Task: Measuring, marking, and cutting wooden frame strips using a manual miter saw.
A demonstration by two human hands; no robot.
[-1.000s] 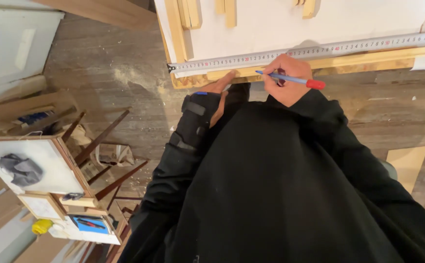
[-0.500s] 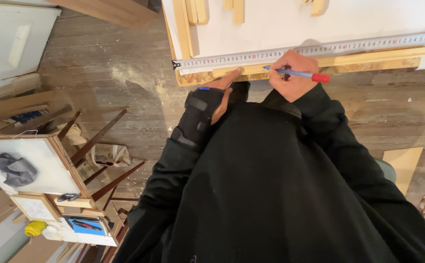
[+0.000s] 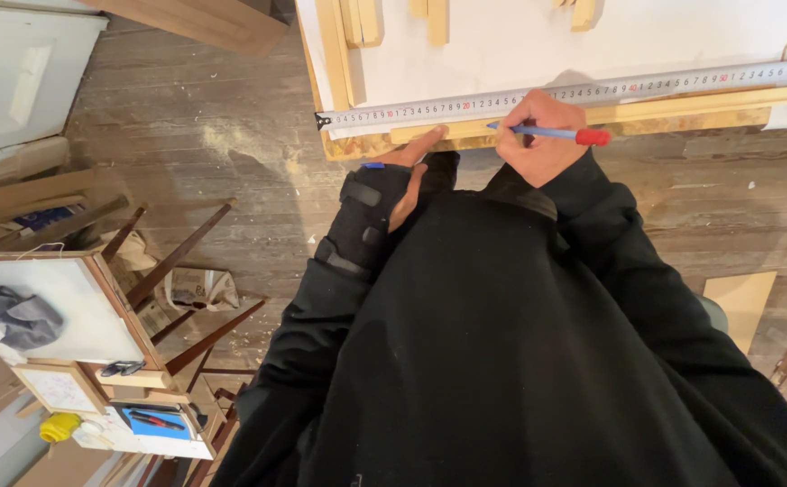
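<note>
- right hand: fingers closed around a blue pen with red cap, tip at the lower edge of the steel ruler.
- left hand: in a black wrist brace, fingers loose, grasping nothing, fingertips on the wooden strip under the ruler.
- ruler: lies flat across the white board, along its near edge.
- 1 small easel: lower left on the plank floor.

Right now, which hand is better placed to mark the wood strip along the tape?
Right. The right hand already holds the blue pen, tip at the wood strip just below the measuring tape. The left hand, in a black brace, only rests at the strip's edge.
</note>
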